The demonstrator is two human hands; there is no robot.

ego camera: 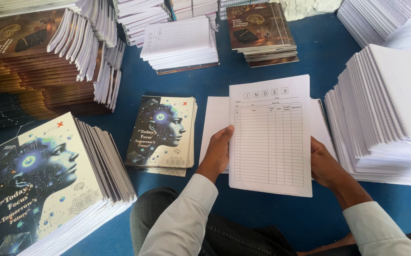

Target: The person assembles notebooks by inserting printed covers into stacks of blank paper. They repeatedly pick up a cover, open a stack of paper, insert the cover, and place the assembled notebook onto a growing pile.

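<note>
Your knees in dark trousers (205, 232) fill the bottom of the frame as you sit on the blue floor (243, 76), pale shirt sleeves reaching forward. Your left hand (217, 154) is curled around the left edge of a printed index sheet (270, 137), thumb on top and fingers hidden beneath; your right hand (323, 163) grips the sheet's right edge, most of its fingers out of sight behind the paper. The sheet, a ruled table with a boxed heading, is held upright in portrait position just above a thin layer of white pages (215, 118) lying on the floor in front of you. To your right stands a tall stack of ruled white paper (385, 114). To your left lies a small pile of notebook covers (162, 135) showing a digital face in profile, and nearer the camera a much thicker, tilted pile with the same cover (49, 185). Farther off are dark brown covers (262, 31), a stack of printed sheets (179, 42) and fanned bundles (49, 57) at the upper left.
</note>
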